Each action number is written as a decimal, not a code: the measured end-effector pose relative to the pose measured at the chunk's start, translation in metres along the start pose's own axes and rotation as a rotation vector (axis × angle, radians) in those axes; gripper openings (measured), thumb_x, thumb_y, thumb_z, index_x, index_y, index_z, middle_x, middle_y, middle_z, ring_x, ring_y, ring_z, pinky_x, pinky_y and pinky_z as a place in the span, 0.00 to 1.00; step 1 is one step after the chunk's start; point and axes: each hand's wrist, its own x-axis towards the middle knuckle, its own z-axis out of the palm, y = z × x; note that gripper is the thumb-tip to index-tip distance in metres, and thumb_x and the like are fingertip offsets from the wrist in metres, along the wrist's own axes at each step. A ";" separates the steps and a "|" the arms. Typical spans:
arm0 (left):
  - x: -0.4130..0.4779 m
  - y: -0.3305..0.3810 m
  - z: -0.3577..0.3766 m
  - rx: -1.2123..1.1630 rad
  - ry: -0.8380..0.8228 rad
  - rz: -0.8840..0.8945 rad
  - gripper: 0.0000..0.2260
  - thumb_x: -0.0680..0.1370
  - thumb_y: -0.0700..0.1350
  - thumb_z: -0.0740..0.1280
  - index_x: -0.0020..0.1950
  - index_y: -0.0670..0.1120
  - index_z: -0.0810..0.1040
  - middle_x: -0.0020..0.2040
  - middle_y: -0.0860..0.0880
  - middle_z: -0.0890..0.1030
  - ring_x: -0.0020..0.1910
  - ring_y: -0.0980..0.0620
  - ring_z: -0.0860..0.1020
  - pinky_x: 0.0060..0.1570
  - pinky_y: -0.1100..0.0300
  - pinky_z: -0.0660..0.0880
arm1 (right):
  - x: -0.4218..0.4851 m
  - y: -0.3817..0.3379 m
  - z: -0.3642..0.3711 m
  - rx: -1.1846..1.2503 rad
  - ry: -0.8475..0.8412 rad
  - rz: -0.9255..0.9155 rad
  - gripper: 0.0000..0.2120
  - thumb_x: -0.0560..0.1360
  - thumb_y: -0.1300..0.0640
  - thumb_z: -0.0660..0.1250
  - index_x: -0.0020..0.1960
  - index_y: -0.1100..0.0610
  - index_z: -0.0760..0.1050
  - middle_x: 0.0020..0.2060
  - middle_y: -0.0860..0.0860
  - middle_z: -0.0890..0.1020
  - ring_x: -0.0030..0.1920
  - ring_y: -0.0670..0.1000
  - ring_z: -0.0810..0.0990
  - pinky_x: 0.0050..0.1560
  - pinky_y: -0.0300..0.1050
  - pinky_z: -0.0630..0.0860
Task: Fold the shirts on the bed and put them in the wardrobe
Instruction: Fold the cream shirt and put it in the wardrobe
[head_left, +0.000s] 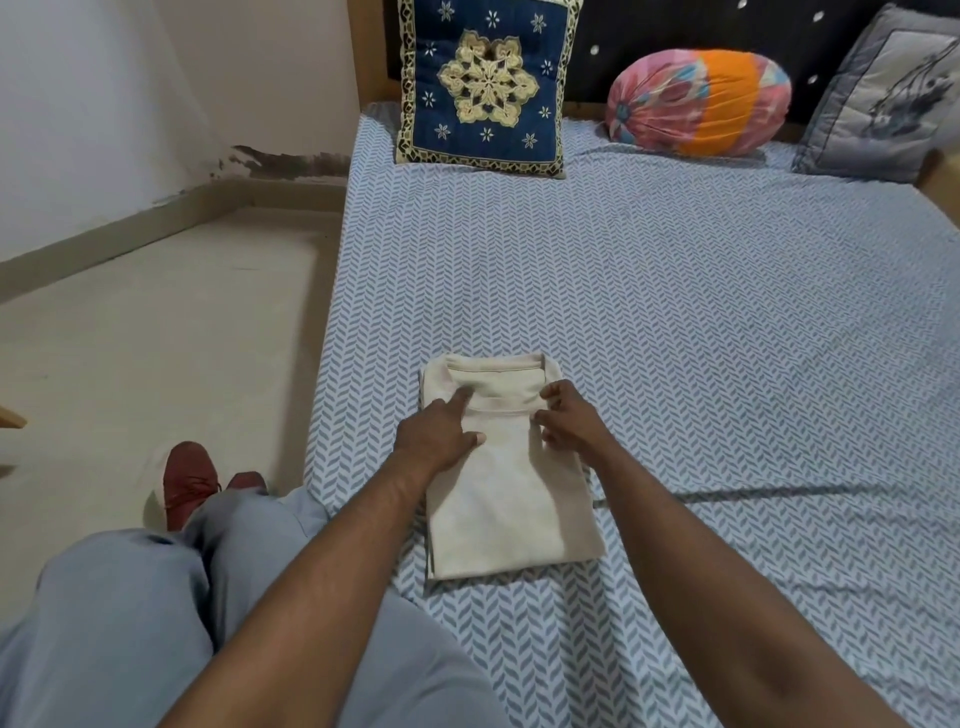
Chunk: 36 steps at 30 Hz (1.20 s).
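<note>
As the left hand (435, 440) pins the shirt (511, 519) with a straight finger, the right hand (570, 422) pinches its edge — probably to square the fold.

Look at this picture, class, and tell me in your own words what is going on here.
A person seated at the edge of a bed is folding a cream shirt. It lies on the patterned sheet, already folded into a neat rectangle. The left hand presses on it near the collar with a straight forefinger, while the right hand curls its fingers at the shirt's right edge, seemingly pinching it. No other shirt or wardrobe is in view.
</note>
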 end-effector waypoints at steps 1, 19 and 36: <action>0.000 -0.002 -0.003 -0.038 0.046 -0.027 0.36 0.77 0.59 0.65 0.79 0.53 0.51 0.69 0.42 0.68 0.65 0.41 0.72 0.59 0.47 0.72 | 0.001 -0.001 0.001 0.038 -0.010 0.027 0.16 0.73 0.64 0.66 0.59 0.55 0.68 0.38 0.53 0.75 0.32 0.53 0.76 0.31 0.44 0.73; -0.035 -0.007 0.012 -0.369 0.056 -0.328 0.18 0.73 0.48 0.68 0.61 0.43 0.76 0.56 0.43 0.80 0.53 0.43 0.79 0.50 0.54 0.77 | -0.020 0.016 -0.008 -0.281 0.003 0.194 0.24 0.66 0.51 0.76 0.56 0.62 0.75 0.51 0.58 0.81 0.49 0.57 0.81 0.43 0.46 0.77; -0.039 -0.020 0.015 -0.699 -0.040 -0.039 0.35 0.73 0.34 0.70 0.78 0.45 0.61 0.75 0.47 0.53 0.74 0.48 0.62 0.62 0.62 0.69 | -0.042 0.004 -0.044 0.027 -0.450 0.032 0.33 0.73 0.53 0.73 0.71 0.34 0.64 0.75 0.43 0.62 0.67 0.54 0.71 0.64 0.58 0.74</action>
